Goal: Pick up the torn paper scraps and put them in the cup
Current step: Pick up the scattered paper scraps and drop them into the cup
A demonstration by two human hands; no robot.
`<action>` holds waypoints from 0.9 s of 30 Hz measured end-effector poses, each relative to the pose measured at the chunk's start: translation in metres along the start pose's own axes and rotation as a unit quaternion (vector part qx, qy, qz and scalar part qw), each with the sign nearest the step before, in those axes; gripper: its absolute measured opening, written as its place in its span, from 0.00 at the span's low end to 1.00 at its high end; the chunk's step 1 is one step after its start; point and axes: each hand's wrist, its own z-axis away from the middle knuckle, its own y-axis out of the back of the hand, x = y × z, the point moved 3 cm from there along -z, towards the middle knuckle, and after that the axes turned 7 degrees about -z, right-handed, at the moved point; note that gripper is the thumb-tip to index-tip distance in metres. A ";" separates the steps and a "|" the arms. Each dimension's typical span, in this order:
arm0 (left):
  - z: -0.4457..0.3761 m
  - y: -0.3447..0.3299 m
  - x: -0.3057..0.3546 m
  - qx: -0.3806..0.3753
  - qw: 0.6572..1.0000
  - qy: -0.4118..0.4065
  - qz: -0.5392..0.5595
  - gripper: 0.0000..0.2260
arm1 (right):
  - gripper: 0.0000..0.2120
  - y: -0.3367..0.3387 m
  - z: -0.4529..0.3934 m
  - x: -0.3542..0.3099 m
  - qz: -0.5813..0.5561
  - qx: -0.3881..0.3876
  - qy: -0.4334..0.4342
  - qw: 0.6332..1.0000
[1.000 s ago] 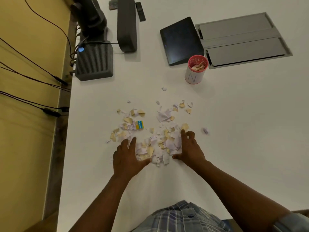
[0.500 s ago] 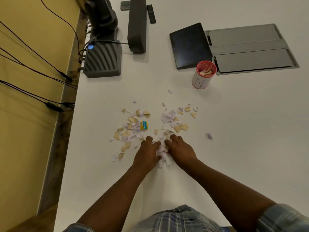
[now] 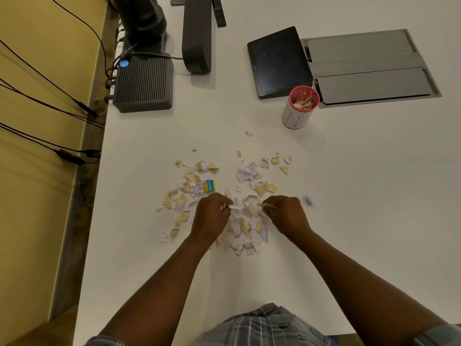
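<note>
**On the table: 2 hands gathering torn paper**

On the white table (image 3: pixel 349 196), the left hand (image 3: pixel 212 216) and right hand (image 3: pixel 287 214), pressed side by side 0.5 s ago, now sit apart, each with fingers curled around paper scraps (image 3: pixel 245 228) from the heap between them. More scraps lie scattered beyond, too many to count. 1 cup (image 3: pixel 298 108), red-rimmed and already holding scraps, stands well apart, beside 1 dark tablet (image 3: pixel 277 58). 1 small yellow-and-blue box (image 3: pixel 209 186) lies among the scraps.

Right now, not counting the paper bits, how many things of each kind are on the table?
Cup: 1
Tablet: 1
Ribbed black box: 1
Little yellow and blue box: 1
Hands: 2, left hand, right hand
Total: 6
</note>
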 end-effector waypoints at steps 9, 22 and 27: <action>-0.035 0.015 0.003 0.008 1.000 0.006 0.002 0.05 | 0.04 0.085 -0.049 -0.008 -0.058 0.067 -0.053 0.995; -0.041 0.012 0.008 -0.004 0.999 0.034 -0.006 0.07 | 0.13 0.180 -0.201 -0.031 0.160 0.182 0.026 0.970; -0.040 0.013 0.012 0.004 0.999 0.019 -0.034 0.06 | 0.13 0.168 -0.231 -0.025 0.192 0.148 -0.020 0.970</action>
